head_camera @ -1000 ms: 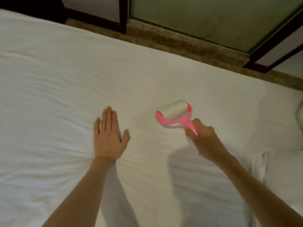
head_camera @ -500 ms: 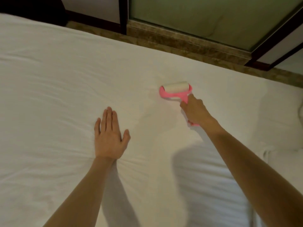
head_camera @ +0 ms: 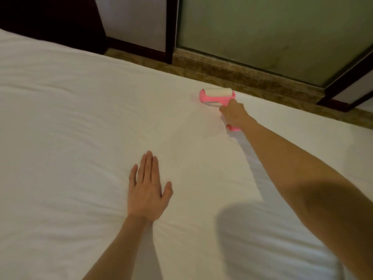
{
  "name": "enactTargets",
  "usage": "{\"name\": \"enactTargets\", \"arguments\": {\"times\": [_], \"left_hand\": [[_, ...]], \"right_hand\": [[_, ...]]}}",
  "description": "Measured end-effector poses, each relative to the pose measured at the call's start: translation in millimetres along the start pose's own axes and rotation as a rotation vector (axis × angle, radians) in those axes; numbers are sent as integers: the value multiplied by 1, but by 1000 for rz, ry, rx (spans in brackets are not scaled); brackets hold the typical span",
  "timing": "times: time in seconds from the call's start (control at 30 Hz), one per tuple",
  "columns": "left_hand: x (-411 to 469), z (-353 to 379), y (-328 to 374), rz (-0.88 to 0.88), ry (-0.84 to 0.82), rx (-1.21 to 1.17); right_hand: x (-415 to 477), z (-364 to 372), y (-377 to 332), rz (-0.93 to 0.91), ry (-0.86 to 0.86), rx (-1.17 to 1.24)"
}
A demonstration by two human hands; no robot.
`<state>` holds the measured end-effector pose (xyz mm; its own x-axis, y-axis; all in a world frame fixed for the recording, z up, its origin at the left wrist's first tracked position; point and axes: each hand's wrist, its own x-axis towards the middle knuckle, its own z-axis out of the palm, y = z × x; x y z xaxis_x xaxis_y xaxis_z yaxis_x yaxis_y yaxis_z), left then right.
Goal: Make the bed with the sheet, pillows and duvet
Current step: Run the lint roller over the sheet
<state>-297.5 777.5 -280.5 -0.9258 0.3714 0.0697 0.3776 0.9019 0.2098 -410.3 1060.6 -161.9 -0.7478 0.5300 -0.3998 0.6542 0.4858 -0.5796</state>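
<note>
While the left hand (head_camera: pixel 148 190) lies flat, fingers straight, on the sheet (head_camera: pixel 70 118), the right hand (head_camera: pixel 233 114) grips the lint roller (head_camera: pixel 217 95) at its one o'clock, drum crosswise near the far edge; the next stroke likely pulls toward six.

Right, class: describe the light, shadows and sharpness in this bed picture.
Head view: dim light, no glare; grey shadows fall on the sheet beside the left arm and under the right arm; a pink tint spreads beside the roller; detail is soft.

No words, numbers or signs can be read, not on the sheet (head_camera: pixel 76 122) or the pink roller (head_camera: pixel 217 92).
</note>
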Motion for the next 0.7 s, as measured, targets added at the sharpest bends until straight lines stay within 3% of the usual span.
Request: {"name": "enactTargets", "arguments": {"times": [0.43,0.57,0.7], "left_hand": [[3,-1,-3,7,2,-37],[3,-23,1,-28,-119,-78],[-3,-52,1,21,-310,-71]], "right_hand": [[-67,0,49,28,-16,-79],[-134,-17,68,29,-71,-258],[-191,-23,99,93,-92,-285]]}}
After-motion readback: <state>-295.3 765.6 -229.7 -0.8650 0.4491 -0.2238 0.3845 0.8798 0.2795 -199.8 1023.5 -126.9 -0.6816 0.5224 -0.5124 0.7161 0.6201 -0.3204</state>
